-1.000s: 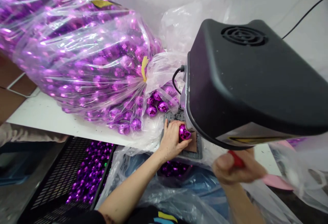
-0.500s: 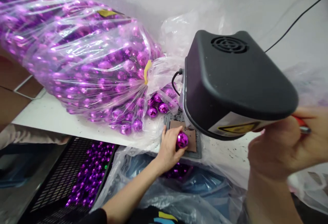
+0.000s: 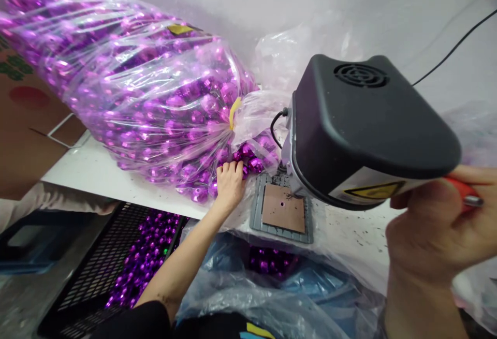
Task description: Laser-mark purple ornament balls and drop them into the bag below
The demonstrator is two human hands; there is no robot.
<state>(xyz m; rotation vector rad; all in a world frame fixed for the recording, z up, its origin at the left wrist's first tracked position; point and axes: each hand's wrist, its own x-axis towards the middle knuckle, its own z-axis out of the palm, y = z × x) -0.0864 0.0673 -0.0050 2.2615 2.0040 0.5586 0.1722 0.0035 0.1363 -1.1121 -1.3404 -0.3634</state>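
My left hand (image 3: 230,186) reaches, back up, to the shiny purple faceted balls (image 3: 255,165) by the tied bag mouth. Its fingers lie forward over them; what is under the fingertips is hidden. My right hand (image 3: 430,225) is wrapped round the red handle (image 3: 462,194) of a bench press with a black housing (image 3: 365,121). Below the press head lies a grey base plate (image 3: 256,217) carrying a brown square pad (image 3: 285,217) with a small hole. No ball sits on the pad.
A big clear bag (image 3: 147,101) full of purple balls covers the table's left side. A black crate (image 3: 85,271) of purple balls stands below left. More balls (image 3: 272,260) lie under the table edge, amid plastic sheeting (image 3: 248,297). A cardboard box (image 3: 34,137) stands at left.
My left hand has left the pad, where it held a purple ball, and moved up and left to the loose balls. That ball is out of sight. My right hand stays on the handle.
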